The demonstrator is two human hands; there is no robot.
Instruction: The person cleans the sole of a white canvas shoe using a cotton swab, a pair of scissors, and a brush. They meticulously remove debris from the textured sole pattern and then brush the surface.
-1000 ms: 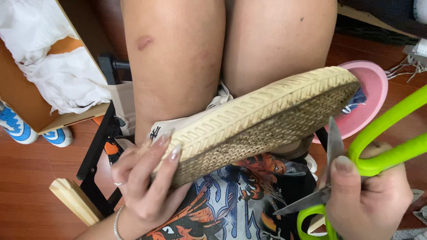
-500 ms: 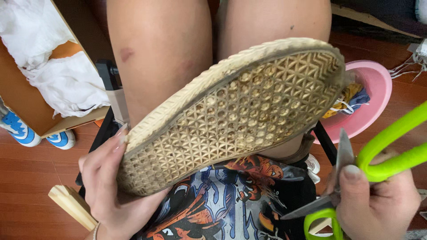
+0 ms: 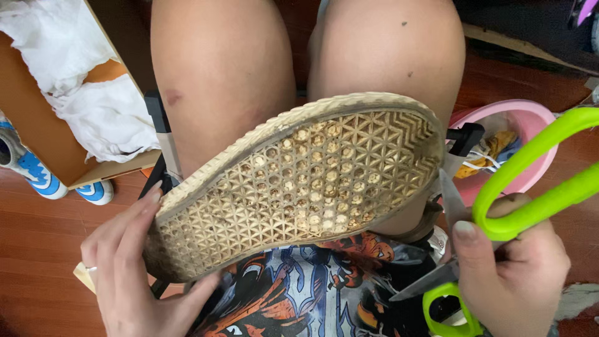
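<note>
My left hand (image 3: 131, 274) grips the heel end of a worn shoe (image 3: 299, 181), turned so its dirty tan sole with a triangle tread faces up at me. The shoe lies across my bare knees. My right hand (image 3: 511, 274) holds a pair of scissors (image 3: 493, 218) with bright green handles, thumb pressed against the handle ring. The metal blades are partly open and point left and up, just right of the shoe's toe, not touching it.
A cardboard box (image 3: 37, 131) with white crumpled paper (image 3: 75, 81) stands at the upper left, a blue and white sneaker (image 3: 37, 178) beside it. A pink basin (image 3: 530, 131) with items sits at the right. Patterned fabric (image 3: 299, 299) lies below my knees on the wooden floor.
My left hand has rotated the shoe from edge-on to sole fully facing up. The scissors in my right hand have stayed beside the toe, shifting slightly.
</note>
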